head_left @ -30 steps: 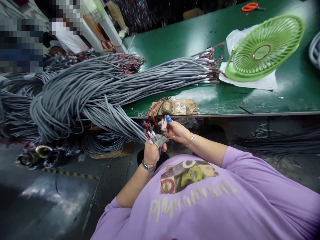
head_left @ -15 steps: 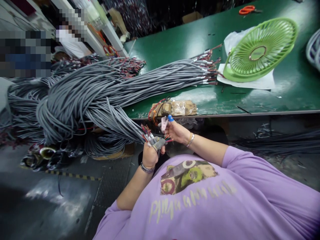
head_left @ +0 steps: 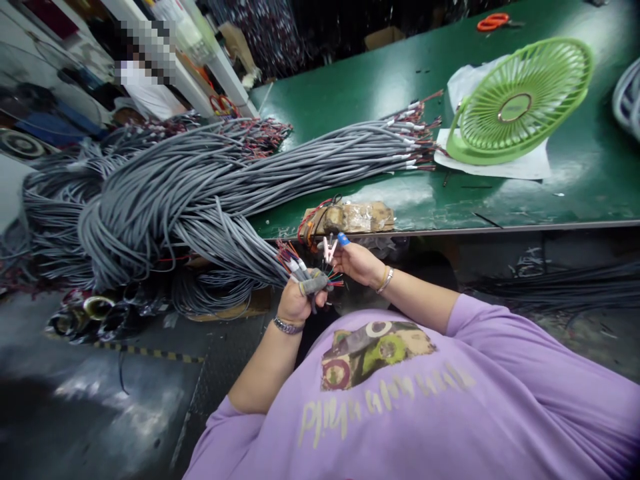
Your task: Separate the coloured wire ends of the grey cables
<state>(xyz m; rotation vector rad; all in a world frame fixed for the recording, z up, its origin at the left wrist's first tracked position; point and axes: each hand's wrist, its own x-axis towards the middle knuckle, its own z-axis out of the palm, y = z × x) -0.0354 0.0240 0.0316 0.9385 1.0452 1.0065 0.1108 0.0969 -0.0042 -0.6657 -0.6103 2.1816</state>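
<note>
My left hand [head_left: 294, 301] is closed around the ends of grey cables [head_left: 300, 270], just off the table's front edge. Thin coloured wires [head_left: 336, 279] fan out past its fingers toward the right. A grey wrap or cable length crosses these fingers, and I cannot tell which. My right hand [head_left: 361, 265], blue tape on one fingertip, is closed on a small V-shaped tool that looks like pink-handled snips [head_left: 330, 250]. Its handles are spread, and its lower end is close to the coloured wires. Whether it touches them is too small to tell.
Grey cable bundles [head_left: 150, 193] cover the left of the green table [head_left: 360, 87]. A taped block [head_left: 357, 217] lies at the front edge. Farther right are a green fan [head_left: 520, 107] on paper and orange scissors [head_left: 494, 22]. A person in white [head_left: 150, 90] is at far left.
My left hand has turned and shifted slightly left and down with the cables. The pink-handled tool now shows spread handles; before, it looked like one blurred piece. My right hand has barely moved.
</note>
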